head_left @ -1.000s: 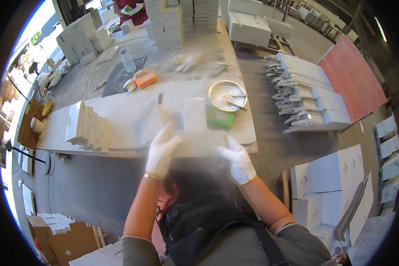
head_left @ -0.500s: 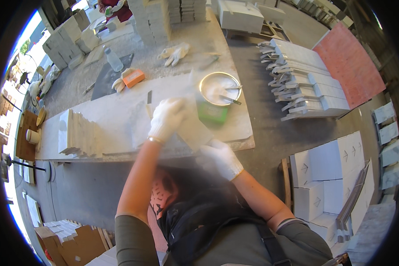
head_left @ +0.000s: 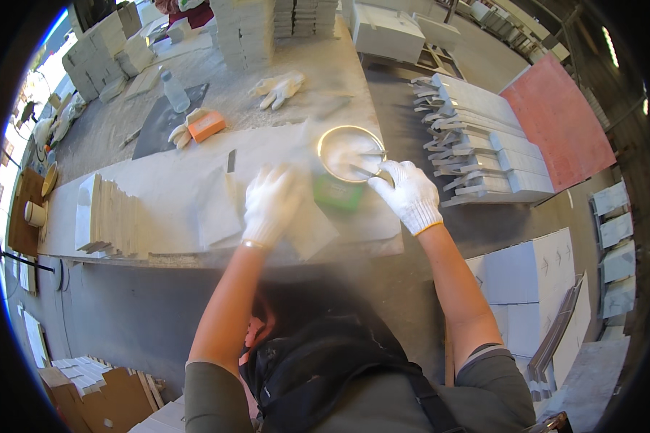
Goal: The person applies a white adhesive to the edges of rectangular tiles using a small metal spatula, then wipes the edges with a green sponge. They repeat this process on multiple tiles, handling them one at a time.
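Note:
My left hand (head_left: 269,206), in a white knit glove, is over the left edge of a pale flat tile (head_left: 314,229) on the worktable; its fingers are blurred. At the round metal-rimmed bowl (head_left: 334,133) of white paste, my gloved right hand (head_left: 410,196) has thumb and forefinger closed around the end of a slim metal spatula (head_left: 362,171). A second thin handle (head_left: 372,153) leans on the bowl's rim. Beneath the bowl is a green base (head_left: 336,196). Another pale slab (head_left: 220,216) lies left of my left hand.
On the table (head_left: 159,162) stand a row of upright slabs (head_left: 108,216), an orange box (head_left: 206,125), a water bottle (head_left: 174,92) and spare gloves (head_left: 278,89). Stacked blocks (head_left: 244,36) rise at the back. Right of the table are strapped slabs (head_left: 491,144) and white cartons (head_left: 520,281).
My right hand has left the tile's near corner and moved up and right to the spatula in the bowl. My left hand stays by the tile, which now sits slightly lower. The view has shifted a little.

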A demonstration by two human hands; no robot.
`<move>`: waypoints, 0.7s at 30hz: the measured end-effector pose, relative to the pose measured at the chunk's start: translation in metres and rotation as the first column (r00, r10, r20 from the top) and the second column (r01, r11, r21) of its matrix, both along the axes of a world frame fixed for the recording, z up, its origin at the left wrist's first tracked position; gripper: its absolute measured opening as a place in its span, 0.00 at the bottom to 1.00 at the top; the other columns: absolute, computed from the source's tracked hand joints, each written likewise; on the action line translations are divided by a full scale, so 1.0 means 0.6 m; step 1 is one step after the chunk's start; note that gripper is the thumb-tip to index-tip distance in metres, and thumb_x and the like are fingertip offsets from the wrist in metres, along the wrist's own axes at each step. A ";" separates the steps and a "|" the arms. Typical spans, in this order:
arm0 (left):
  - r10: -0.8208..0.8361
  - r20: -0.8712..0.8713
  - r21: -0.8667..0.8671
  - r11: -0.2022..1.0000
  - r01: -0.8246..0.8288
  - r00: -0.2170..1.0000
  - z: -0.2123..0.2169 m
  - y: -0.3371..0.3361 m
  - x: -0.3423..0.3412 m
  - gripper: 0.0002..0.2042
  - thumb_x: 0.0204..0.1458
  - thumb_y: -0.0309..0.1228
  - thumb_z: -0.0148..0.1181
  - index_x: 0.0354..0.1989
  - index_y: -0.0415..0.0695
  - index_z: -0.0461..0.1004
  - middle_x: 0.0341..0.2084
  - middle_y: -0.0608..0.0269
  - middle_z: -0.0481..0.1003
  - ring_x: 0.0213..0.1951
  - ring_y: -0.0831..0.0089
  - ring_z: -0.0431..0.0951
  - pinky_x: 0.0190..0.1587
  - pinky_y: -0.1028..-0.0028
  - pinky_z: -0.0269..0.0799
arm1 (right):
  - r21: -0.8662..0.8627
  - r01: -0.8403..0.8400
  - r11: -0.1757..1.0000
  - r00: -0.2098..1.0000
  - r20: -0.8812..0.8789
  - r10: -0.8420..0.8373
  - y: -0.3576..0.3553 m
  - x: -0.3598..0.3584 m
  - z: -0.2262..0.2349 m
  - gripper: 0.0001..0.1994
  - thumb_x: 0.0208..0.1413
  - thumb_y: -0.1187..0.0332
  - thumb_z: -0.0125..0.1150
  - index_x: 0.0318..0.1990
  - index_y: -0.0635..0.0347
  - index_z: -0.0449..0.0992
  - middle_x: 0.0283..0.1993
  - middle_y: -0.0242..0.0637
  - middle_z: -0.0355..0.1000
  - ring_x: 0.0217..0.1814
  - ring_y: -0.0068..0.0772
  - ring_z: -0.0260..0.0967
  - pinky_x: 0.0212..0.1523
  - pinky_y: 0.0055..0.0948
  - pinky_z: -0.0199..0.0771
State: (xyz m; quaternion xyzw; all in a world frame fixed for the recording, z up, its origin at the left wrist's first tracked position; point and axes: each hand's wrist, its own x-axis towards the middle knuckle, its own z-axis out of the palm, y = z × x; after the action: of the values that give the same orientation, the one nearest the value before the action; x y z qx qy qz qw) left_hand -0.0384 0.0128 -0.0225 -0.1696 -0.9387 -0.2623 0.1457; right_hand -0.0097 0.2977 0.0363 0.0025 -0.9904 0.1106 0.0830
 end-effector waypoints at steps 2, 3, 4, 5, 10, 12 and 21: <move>-0.019 0.014 0.049 0.999 0.018 1.000 -0.004 -0.009 0.002 0.21 0.57 0.41 0.63 0.56 0.46 0.80 0.62 0.53 0.76 0.63 0.47 0.73 0.63 0.53 0.71 | 0.014 -0.034 0.999 0.994 0.100 0.032 -0.020 -0.030 -0.008 0.19 0.64 0.45 0.61 0.53 0.40 0.85 0.49 0.46 0.82 0.51 0.51 0.80 0.53 0.46 0.78; -0.026 0.022 0.077 0.997 0.024 0.999 -0.006 -0.009 0.002 0.20 0.57 0.41 0.63 0.56 0.46 0.80 0.62 0.53 0.77 0.63 0.47 0.74 0.63 0.53 0.71 | 0.028 -0.033 0.999 0.987 0.161 0.028 -0.027 -0.043 -0.012 0.21 0.66 0.42 0.57 0.58 0.34 0.84 0.51 0.47 0.82 0.54 0.52 0.79 0.55 0.46 0.77; -0.034 0.028 0.105 0.994 0.031 0.999 -0.007 -0.009 0.002 0.20 0.57 0.41 0.63 0.56 0.46 0.80 0.61 0.53 0.77 0.62 0.48 0.74 0.62 0.53 0.72 | 0.032 -0.031 0.999 0.981 0.195 0.024 -0.031 -0.053 -0.016 0.21 0.66 0.41 0.55 0.58 0.34 0.84 0.51 0.46 0.82 0.54 0.52 0.79 0.55 0.47 0.77; -0.031 0.009 0.107 0.994 0.030 0.999 -0.008 -0.010 0.003 0.20 0.57 0.41 0.63 0.55 0.45 0.80 0.60 0.53 0.77 0.62 0.48 0.74 0.61 0.53 0.72 | 0.029 -0.027 0.999 0.976 0.217 0.020 -0.031 -0.058 -0.020 0.21 0.66 0.41 0.54 0.58 0.34 0.84 0.52 0.46 0.82 0.54 0.52 0.79 0.55 0.47 0.77; -0.027 -0.070 0.106 0.994 0.035 0.997 -0.009 -0.008 0.003 0.19 0.58 0.40 0.63 0.54 0.45 0.81 0.58 0.53 0.79 0.59 0.49 0.75 0.59 0.55 0.74 | 0.059 0.015 0.998 0.998 0.057 -0.018 0.011 -0.032 -0.013 0.16 0.66 0.52 0.58 0.57 0.39 0.81 0.46 0.45 0.82 0.47 0.55 0.79 0.46 0.51 0.79; -0.023 -0.156 0.145 0.988 0.046 0.987 -0.011 -0.006 0.001 0.16 0.55 0.39 0.63 0.48 0.46 0.81 0.51 0.56 0.80 0.54 0.52 0.77 0.54 0.54 0.75 | -0.139 -0.069 0.988 0.995 0.063 0.078 0.018 0.002 -0.010 0.14 0.66 0.61 0.62 0.55 0.51 0.82 0.40 0.39 0.83 0.38 0.38 0.80 0.41 0.37 0.80; -0.012 -0.197 0.184 0.982 0.049 0.980 -0.018 -0.005 -0.003 0.12 0.55 0.39 0.62 0.42 0.47 0.81 0.44 0.56 0.79 0.49 0.52 0.77 0.49 0.54 0.75 | -0.823 -0.031 0.568 0.860 0.268 0.435 -0.059 0.068 -0.023 0.18 0.67 0.74 0.63 0.63 0.57 0.82 0.50 0.27 0.83 0.42 0.14 0.75 0.47 0.23 0.80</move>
State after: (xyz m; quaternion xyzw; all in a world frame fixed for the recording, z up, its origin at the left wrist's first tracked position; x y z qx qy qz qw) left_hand -0.0405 0.0098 -0.0336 -0.1944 -0.8883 -0.3340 0.2482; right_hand 0.0309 0.2623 0.0227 0.0747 -0.8169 0.5468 -0.1680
